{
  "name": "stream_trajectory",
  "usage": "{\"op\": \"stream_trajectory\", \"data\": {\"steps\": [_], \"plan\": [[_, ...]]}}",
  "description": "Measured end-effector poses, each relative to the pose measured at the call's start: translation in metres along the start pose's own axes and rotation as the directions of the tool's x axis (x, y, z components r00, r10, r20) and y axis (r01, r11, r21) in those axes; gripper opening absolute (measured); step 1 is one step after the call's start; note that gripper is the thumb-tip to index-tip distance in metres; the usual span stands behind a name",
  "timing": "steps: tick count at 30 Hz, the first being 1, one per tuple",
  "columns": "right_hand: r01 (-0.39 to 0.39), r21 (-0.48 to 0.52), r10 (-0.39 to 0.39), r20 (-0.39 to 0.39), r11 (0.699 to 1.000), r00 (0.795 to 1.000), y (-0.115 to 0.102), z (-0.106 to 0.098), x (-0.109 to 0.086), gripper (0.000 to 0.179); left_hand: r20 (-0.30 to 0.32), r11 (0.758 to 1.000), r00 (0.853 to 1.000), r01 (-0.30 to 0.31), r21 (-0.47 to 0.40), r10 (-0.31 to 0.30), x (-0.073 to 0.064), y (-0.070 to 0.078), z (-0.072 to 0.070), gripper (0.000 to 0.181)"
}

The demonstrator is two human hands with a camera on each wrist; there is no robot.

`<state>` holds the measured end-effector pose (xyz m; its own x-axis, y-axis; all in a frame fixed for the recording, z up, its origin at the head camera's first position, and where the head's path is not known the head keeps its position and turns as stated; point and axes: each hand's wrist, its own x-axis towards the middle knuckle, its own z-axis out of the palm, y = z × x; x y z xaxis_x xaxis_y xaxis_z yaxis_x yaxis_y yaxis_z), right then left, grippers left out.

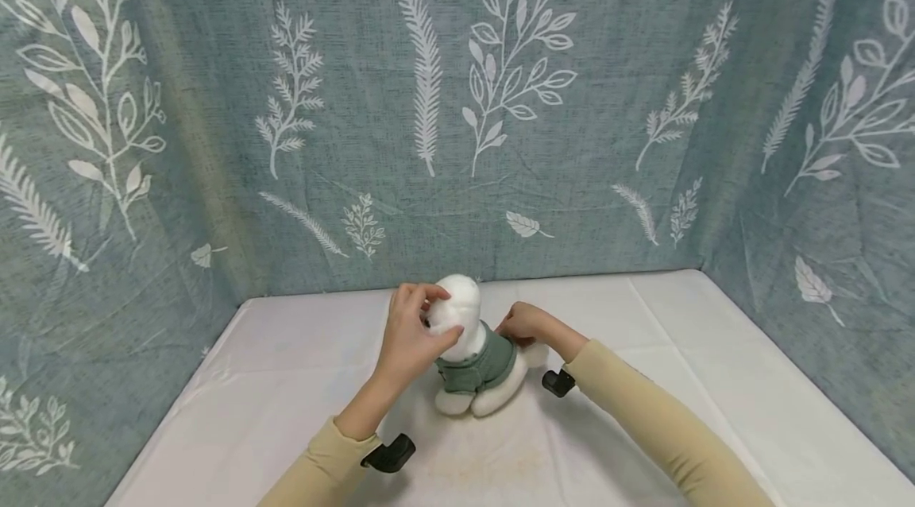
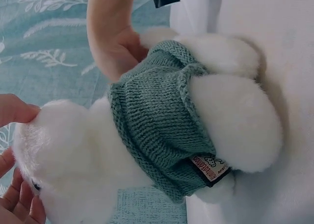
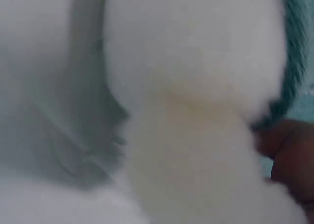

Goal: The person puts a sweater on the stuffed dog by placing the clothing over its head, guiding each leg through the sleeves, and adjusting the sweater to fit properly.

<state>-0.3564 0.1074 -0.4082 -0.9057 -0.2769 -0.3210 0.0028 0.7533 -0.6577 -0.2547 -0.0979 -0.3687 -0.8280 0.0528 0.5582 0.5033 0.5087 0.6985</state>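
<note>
A white plush toy [image 1: 493, 398] in a green knitted sweater [image 1: 480, 370] sits on the white-covered table. My left hand [image 1: 413, 332] holds its fluffy head from the left, thumb on one side and fingers spread round the other. In the left wrist view a dark eye shows beside those fingers, and a printed label [image 2: 212, 169] sticks out below the sweater's hem. Behind the toy's far side, my right hand [image 1: 527, 323] has curled fingers at the sweater's edge and seems to pinch it. Its fingertips are hidden. The right wrist view is mostly blurred white plush.
Patterned blue-green cloth [image 1: 457, 229] hangs at the back and both sides of the table [image 1: 300, 380]. Black wrist devices [image 1: 389, 455] are worn under both beige sleeves. The tabletop's cloth has creases and a faint stain near the front.
</note>
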Motion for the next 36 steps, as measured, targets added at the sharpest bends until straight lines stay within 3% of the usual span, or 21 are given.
{"op": "stream_trajectory", "data": {"steps": [3,6,11,14,18,23,26,29,33,36], "plan": [[-0.05,-0.038,0.048,-0.038,0.998,0.998,0.002,0.006,0.002,0.021,0.004,1.0,1.0,-0.006,-0.007,0.006,-0.001,0.0,0.0,0.038],[-0.043,-0.039,0.04,-0.059,0.998,0.997,0.004,0.009,0.002,0.021,0.011,1.0,1.0,-0.009,-0.007,0.009,-0.001,0.0,0.0,0.038],[0.048,-0.015,-0.049,-0.11,0.999,0.993,0.011,0.01,-0.002,0.02,0.024,1.0,1.0,-0.015,-0.015,0.015,0.002,0.001,-0.003,0.036],[0.109,-0.041,-0.114,-0.172,0.993,0.979,0.012,0.01,-0.008,0.021,0.035,0.999,0.999,-0.035,-0.032,0.036,0.005,-0.001,-0.007,0.032],[0.19,-0.078,-0.205,-0.299,0.979,0.932,0.006,0.006,-0.029,0.02,0.027,0.996,0.999,-0.035,-0.077,0.037,0.012,-0.009,-0.016,0.028],[0.302,-0.047,-0.291,-0.439,0.952,0.85,-0.011,0.005,-0.066,0.017,0.025,0.982,0.995,0.099,-0.163,-0.097,0.031,-0.03,-0.027,0.028],[0.346,-0.01,-0.312,-0.454,0.938,0.835,-0.021,0.01,-0.085,0.017,0.079,0.964,0.983,0.181,-0.194,-0.168,0.04,-0.045,-0.031,0.031],[0.362,0.042,-0.312,-0.423,0.931,0.851,-0.029,0.019,-0.099,0.024,0.177,0.941,0.964,0.239,-0.24,-0.2,0.045,-0.059,-0.031,0.034],[0.372,0.149,-0.302,-0.354,0.916,0.885,-0.037,0.034,-0.107,0.04,0.326,0.892,0.922,0.317,-0.324,-0.209,0.049,-0.073,-0.025,0.041],[0.379,0.212,-0.301,-0.324,0.901,0.897,-0.041,0.045,-0.106,0.052,0.428,0.845,0.88,0.378,-0.377,-0.203,0.05,-0.079,-0.02,0.047]]}}
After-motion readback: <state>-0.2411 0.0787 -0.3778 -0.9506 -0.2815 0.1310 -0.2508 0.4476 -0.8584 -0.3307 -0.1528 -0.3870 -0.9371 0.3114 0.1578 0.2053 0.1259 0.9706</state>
